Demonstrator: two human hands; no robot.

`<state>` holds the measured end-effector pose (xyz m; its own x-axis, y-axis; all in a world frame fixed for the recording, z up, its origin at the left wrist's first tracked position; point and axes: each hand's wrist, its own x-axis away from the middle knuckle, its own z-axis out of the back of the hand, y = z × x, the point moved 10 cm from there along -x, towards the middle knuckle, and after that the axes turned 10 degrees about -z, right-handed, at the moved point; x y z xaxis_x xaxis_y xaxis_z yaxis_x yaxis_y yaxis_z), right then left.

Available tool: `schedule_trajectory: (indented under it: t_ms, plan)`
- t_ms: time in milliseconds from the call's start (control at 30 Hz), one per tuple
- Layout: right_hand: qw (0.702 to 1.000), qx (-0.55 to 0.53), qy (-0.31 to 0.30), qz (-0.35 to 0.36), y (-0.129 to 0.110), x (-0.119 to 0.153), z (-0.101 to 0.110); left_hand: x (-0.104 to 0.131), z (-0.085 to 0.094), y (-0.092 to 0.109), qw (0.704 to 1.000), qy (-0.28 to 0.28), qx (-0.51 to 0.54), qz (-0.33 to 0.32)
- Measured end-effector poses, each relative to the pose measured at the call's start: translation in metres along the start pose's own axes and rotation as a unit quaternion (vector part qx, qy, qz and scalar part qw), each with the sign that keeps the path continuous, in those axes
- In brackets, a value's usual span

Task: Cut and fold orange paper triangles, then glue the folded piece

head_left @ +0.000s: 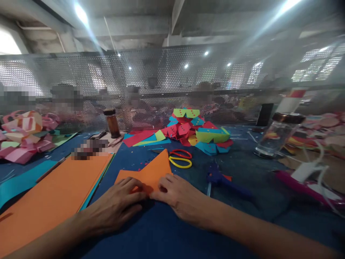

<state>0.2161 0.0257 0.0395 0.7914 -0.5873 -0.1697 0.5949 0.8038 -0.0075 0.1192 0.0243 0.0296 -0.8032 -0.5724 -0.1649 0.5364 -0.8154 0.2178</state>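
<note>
A folded sheet of orange paper point(155, 171) lies on the blue table, with one pointed corner standing toward the far side. My left hand point(118, 201) has its fingers bent over the near left part of the paper, thumb close to the near edge. Against the near right edge, my right hand point(180, 194) pinches the same sheet between thumb and curled fingers. The two thumbs almost meet at the fold. Just beyond the paper are scissors with a red and a yellow handle loop point(181, 162); their blades are partly hidden behind it.
Orange sheets point(61, 194) are stacked at left. Colourful paper pieces point(185, 127) are heaped ahead, near a brown bottle point(112, 124). To the right lie a blue glue gun point(226, 182), a magenta tool with a cord point(304, 187) and a glass jar point(279, 135). A perforated screen point(167, 72) stands behind.
</note>
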Motion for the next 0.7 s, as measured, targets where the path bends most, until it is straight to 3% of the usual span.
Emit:
schedule_trajectory:
  t_ms: [433, 700]
  plan:
    - [0.999, -0.035, 0.002, 0.005, 0.005, 0.007, 0.004, 0.009, 0.005, -0.002, 0.999, 0.037, 0.017, -0.003]
    - [0.997, -0.080, 0.001, -0.014, 0.009, 0.007, 0.014, 0.018, 0.014, -0.010, 0.994, 0.105, 0.037, -0.005]
